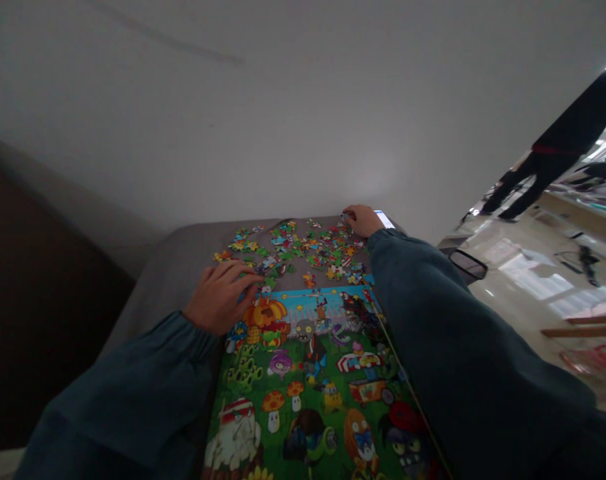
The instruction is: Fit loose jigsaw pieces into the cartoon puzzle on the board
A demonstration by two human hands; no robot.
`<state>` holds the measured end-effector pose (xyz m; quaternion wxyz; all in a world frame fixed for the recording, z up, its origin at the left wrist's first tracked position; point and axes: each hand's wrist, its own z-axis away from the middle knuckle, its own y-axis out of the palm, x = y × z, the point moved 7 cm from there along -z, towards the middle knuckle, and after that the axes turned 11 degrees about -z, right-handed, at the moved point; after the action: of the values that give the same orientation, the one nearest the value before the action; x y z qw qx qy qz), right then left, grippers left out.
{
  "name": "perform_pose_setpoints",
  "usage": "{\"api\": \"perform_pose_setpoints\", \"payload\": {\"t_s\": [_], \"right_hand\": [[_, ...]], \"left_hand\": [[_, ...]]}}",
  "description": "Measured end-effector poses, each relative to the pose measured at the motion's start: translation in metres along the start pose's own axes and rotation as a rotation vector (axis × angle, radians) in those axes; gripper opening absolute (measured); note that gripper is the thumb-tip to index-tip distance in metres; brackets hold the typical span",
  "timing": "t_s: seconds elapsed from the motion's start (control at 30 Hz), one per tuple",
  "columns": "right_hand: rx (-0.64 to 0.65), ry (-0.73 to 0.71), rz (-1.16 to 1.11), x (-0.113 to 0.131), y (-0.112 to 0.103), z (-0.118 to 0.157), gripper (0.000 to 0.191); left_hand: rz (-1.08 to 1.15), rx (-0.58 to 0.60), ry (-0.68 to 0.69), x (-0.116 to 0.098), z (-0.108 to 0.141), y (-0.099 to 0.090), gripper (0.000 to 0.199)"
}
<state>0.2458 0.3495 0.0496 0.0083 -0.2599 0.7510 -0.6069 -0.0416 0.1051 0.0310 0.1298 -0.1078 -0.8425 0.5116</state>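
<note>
Loose jigsaw pieces [317,259] in many colours lie scattered over a grey cloth-like surface. Below them is a printed cartoon picture [313,380] with plants and zombies on a green ground. My left hand [223,298] rests by the picture's upper left corner, fingers loosely bent and apart, close to a few pieces. At the far right of the scatter is my right hand [363,221], its fingertips pinched on what looks like a small jigsaw piece [344,215]. The fingers largely cover that piece.
Behind the surface rises a pale wall [283,120]. A lit phone [383,219] lies just beyond my right hand. To the right, a person in dark clothes [553,153] stands on a shiny floor [503,293]. A dark-rimmed object [467,265] is beside my right sleeve.
</note>
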Motion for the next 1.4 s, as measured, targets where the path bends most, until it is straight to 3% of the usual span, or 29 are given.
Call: {"api": "perform_pose_setpoints", "payload": {"t_s": [0.3, 0.57, 0.8, 1.0, 1.13, 1.27, 1.4], "right_hand": [[0.093, 0.007, 0.084, 0.020, 0.031, 0.005, 0.035], [0.038, -0.072, 0.068, 0.037, 0.010, 0.010, 0.033], [0.063, -0.264, 0.001, 0.066, 0.002, 0.067, 0.033], [0.119, -0.265, -0.005, 0.070, 0.005, 0.112, 0.037], [0.082, -0.206, -0.040, 0.063, -0.004, 0.128, 0.037], [-0.020, -0.185, -0.204, 0.050, -0.021, 0.148, 0.035], [-0.121, -0.170, -0.387, 0.041, -0.030, 0.164, 0.032]], "left_hand": [[-0.003, 0.001, 0.026, -0.002, 0.000, -0.004, 0.028], [-0.018, -0.015, 0.034, -0.003, 0.000, -0.008, 0.027], [-0.024, 0.001, 0.047, -0.006, -0.001, -0.009, 0.026], [-0.001, 0.021, 0.038, -0.012, 0.000, -0.008, 0.029], [0.018, 0.065, -0.044, -0.002, 0.000, 0.001, 0.033], [0.124, 0.125, -0.111, 0.019, -0.025, 0.015, 0.040], [-0.010, 0.309, -0.135, 0.032, -0.072, 0.042, 0.043]]}}
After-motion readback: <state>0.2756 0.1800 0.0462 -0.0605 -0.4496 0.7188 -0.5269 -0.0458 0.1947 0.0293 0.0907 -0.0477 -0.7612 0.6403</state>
